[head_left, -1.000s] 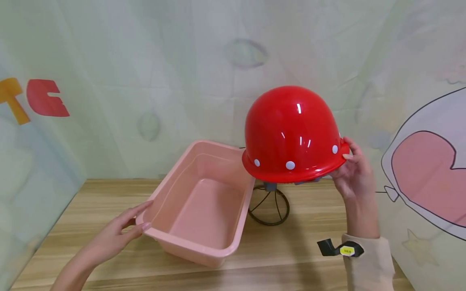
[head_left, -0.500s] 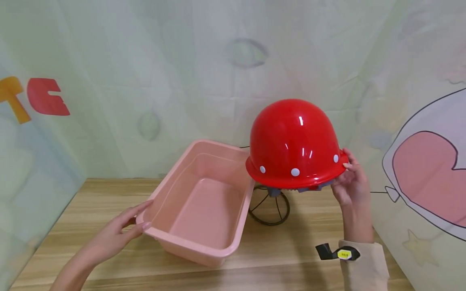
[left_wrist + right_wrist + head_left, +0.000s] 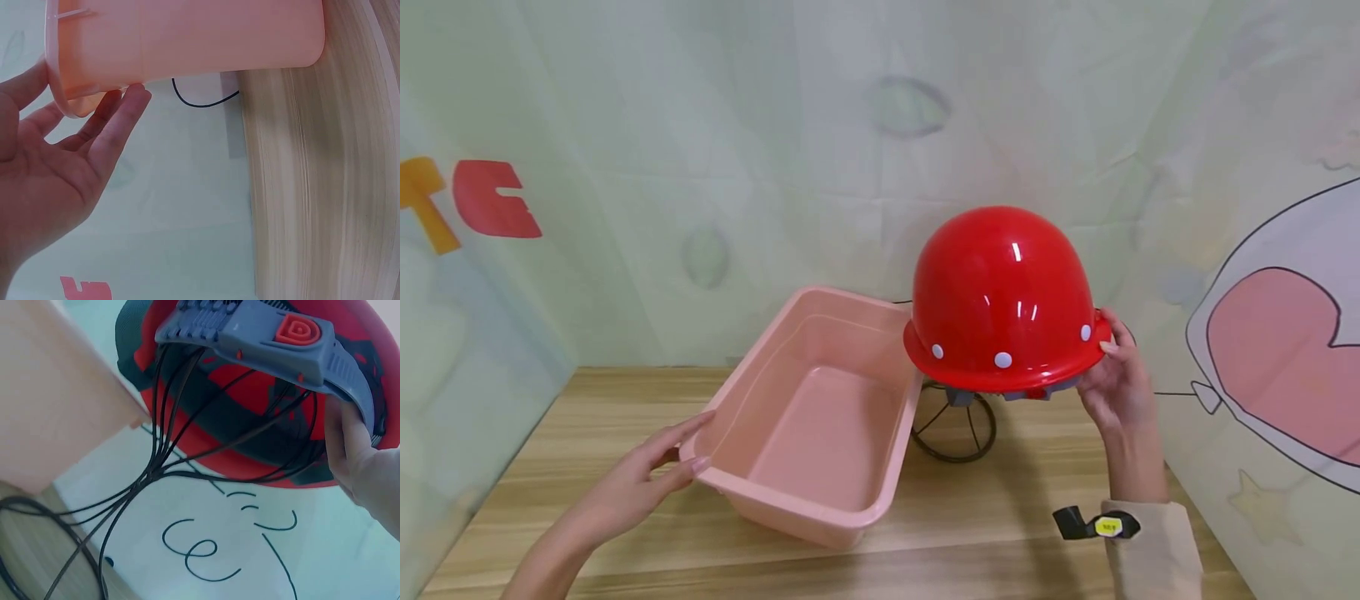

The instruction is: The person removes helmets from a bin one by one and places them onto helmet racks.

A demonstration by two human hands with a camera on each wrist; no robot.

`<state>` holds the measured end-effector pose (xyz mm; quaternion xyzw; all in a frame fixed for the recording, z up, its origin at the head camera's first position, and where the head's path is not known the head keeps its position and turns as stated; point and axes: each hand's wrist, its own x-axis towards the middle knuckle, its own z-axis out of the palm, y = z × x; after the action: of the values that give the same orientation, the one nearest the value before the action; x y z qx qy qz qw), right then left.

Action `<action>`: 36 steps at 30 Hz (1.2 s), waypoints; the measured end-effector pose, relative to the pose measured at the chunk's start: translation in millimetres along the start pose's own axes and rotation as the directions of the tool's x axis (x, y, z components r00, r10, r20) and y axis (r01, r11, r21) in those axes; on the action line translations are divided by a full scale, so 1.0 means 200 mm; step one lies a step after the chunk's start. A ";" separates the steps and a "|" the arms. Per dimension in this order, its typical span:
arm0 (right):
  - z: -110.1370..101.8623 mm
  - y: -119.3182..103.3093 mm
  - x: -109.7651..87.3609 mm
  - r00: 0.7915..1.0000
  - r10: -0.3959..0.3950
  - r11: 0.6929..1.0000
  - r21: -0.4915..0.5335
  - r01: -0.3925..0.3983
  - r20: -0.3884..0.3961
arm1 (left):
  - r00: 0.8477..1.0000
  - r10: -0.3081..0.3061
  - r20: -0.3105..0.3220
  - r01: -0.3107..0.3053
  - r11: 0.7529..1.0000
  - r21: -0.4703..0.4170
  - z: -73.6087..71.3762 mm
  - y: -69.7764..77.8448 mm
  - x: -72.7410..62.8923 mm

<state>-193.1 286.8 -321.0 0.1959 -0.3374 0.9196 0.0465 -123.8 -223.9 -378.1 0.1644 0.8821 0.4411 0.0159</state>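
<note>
A glossy red hard hat with white dots along its lower edge sits over a black wire stand, dome up and slightly tilted. My right hand grips its brim at the right side, thumb on the outside. From below, in the right wrist view, the grey headband with a red adjuster shows, and the stand's wires run up into the shell. Whether the stand bears the hat's weight, I cannot tell. My left hand holds the near left corner of a pink plastic basin by its rim.
Basin and stand stand close together on a wood-grain table. A pale printed curtain hangs behind and at both sides, close to the table's edges. A black strap device is on the right sleeve.
The right hand has lowered the hard hat further over the wire stand; in the last half second it shifted only slightly left. The left hand and basin have stayed put.
</note>
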 end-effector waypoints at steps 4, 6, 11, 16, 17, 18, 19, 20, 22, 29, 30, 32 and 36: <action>-0.02 0.00 -0.01 0.999 0.036 0.998 -0.047 -0.035 0.021 | 1.000 0.014 -0.006 -0.014 1.000 -0.010 0.00 0.00 0.00; -0.03 0.00 -0.01 0.998 0.048 0.996 -0.080 -0.045 0.035 | 1.000 0.012 -0.002 -0.012 1.000 -0.018 0.00 0.00 0.00; -0.06 -0.01 -0.01 0.994 0.071 0.976 -0.212 -0.051 0.087 | 1.000 -0.005 0.010 0.005 1.000 -0.031 0.00 0.00 -0.01; -0.10 -0.02 -0.02 0.981 0.131 0.956 -0.282 -0.086 0.146 | 1.000 -0.009 0.013 0.009 0.999 -0.035 0.00 0.01 -0.01; -0.10 -0.02 -0.02 0.978 0.148 0.954 -0.282 -0.102 0.149 | 1.000 -0.007 0.013 0.008 0.999 -0.036 0.00 0.01 -0.01; -0.11 -0.03 -0.02 0.977 0.162 0.947 -0.300 -0.114 0.139 | 1.000 -0.007 0.011 0.007 0.999 -0.034 0.00 0.01 -0.01; -0.11 -0.03 -0.03 0.976 0.176 0.942 -0.310 -0.129 0.128 | 1.000 -0.004 0.010 0.005 0.999 -0.036 0.00 0.01 -0.01; -0.12 -0.03 -0.03 0.974 0.190 0.939 -0.314 -0.144 0.123 | 1.000 -0.003 0.009 0.003 0.999 -0.035 0.00 0.01 -0.01; -0.13 -0.04 -0.04 0.971 0.211 0.932 -0.321 -0.165 0.116 | 1.000 -0.001 0.009 0.001 0.999 -0.038 0.00 0.01 -0.01; -0.16 -0.04 -0.03 0.956 0.246 0.920 -0.348 -0.177 0.162 | 1.000 -0.023 0.013 0.024 0.999 -0.043 0.00 0.01 -0.01; -0.17 -0.04 -0.03 0.952 0.252 0.920 -0.349 -0.179 0.175 | 1.000 -0.027 0.014 0.027 0.999 -0.040 0.00 0.01 -0.01; -0.17 -0.04 -0.02 0.945 0.264 0.918 -0.351 -0.184 0.195 | 1.000 -0.027 0.017 0.027 0.999 -0.038 0.00 0.01 -0.01; -0.18 -0.05 -0.02 0.939 0.281 0.902 -0.388 -0.187 0.200 | 1.000 -0.012 0.016 0.013 0.999 -0.035 0.00 0.01 -0.01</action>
<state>-199.2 317.9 -340.5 0.2563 -0.5259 0.8077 -0.0728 -120.5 -222.7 -376.4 0.1621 0.8750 0.4553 0.0285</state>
